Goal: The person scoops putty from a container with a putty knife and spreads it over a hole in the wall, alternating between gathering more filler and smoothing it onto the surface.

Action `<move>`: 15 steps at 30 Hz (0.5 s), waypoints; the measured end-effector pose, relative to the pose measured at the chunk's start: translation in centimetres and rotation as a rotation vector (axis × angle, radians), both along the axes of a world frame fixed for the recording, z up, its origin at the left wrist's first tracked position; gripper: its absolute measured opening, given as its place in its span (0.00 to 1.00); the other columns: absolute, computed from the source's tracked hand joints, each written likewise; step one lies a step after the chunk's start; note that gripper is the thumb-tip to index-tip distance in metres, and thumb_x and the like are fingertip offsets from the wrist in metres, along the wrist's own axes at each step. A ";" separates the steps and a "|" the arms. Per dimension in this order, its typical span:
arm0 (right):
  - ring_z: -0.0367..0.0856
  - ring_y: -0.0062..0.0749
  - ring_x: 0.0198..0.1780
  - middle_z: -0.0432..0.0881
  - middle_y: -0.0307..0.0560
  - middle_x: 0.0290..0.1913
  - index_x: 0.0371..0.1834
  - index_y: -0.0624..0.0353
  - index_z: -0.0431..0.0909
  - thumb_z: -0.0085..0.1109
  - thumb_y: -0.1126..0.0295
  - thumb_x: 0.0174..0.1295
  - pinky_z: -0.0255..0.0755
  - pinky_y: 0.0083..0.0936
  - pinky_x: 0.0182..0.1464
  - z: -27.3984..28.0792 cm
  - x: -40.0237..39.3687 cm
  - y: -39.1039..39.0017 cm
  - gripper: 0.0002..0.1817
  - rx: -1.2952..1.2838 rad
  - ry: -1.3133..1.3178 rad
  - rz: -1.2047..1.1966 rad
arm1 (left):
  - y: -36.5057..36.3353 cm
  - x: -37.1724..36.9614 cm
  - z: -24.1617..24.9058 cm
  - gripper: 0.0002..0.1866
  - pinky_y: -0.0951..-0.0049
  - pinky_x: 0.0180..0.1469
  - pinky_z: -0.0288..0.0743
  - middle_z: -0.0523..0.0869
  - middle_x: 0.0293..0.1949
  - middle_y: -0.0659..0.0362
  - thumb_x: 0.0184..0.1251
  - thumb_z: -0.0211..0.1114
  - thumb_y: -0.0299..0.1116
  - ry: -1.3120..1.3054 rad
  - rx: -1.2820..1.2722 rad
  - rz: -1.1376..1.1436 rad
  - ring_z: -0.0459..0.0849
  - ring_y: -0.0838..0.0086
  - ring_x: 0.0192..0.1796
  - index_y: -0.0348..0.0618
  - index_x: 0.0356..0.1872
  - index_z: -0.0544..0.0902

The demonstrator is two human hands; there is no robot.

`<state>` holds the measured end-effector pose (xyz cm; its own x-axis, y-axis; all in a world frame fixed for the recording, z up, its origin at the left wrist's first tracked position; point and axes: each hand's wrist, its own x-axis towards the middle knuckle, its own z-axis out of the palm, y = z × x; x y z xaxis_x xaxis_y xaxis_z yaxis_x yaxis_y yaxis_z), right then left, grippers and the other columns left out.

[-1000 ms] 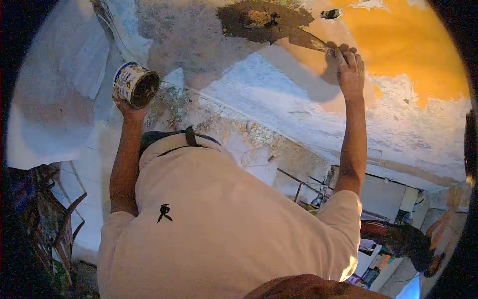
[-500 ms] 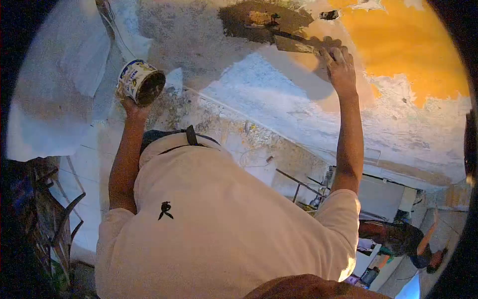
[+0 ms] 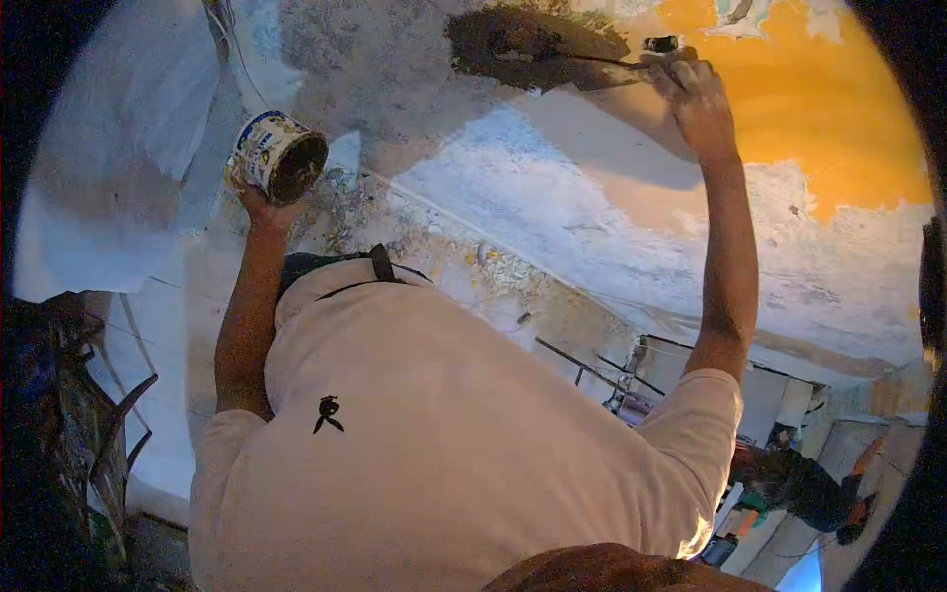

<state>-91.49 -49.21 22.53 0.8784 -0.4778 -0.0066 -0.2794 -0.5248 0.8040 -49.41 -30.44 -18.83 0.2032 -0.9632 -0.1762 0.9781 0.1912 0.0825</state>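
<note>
My left hand [image 3: 258,204] is closed around the base and side of a small plastic bucket [image 3: 258,146], white with blue and yellow print. The bucket is tipped, its mouth facing right, and its inside is coated with dark grey-brown paste. Up at the wall, my right hand [image 3: 698,99] grips a putty knife [image 3: 604,62]. Its thin blade shows nearly edge-on, pointing left into a dark wet patch of plaster [image 3: 473,57]. Whether the blade presses on the wall is hard to tell. Just above my right fingers is a dark hole [image 3: 661,43] in the wall.
The wall carries peeling orange paint [image 3: 799,99] and bare white plaster [image 3: 493,148]. Cables [image 3: 229,49] run down at upper left. Dark, twisted furniture-like pieces [image 3: 109,434] stand at lower left. Another person [image 3: 804,488] is behind at lower right, near metal bars [image 3: 582,365].
My right hand has moved right and slightly up with the putty knife, whose blade has turned from broad face to edge. The dark patch looks smoother. The bucket stays nearly in place.
</note>
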 end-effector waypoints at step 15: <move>0.71 0.44 0.62 0.74 0.43 0.59 0.57 0.49 0.80 0.60 0.72 0.52 0.69 0.39 0.65 -3.7 0.1 -0.1 0.24 0.115 0.045 0.039 | 0.0 0.2 -0.4 0.37 0.45 0.64 0.73 0.80 0.61 0.49 0.66 0.53 0.64 -0.007 0.059 -0.015 0.78 0.50 0.62 0.45 0.64 0.75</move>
<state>-91.43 -49.30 18.80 0.8937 -0.4376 -0.0995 -0.2221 -0.6239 0.7493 -49.22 -30.47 -19.24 0.1899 -0.9541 -0.2318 0.9802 0.1708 0.1001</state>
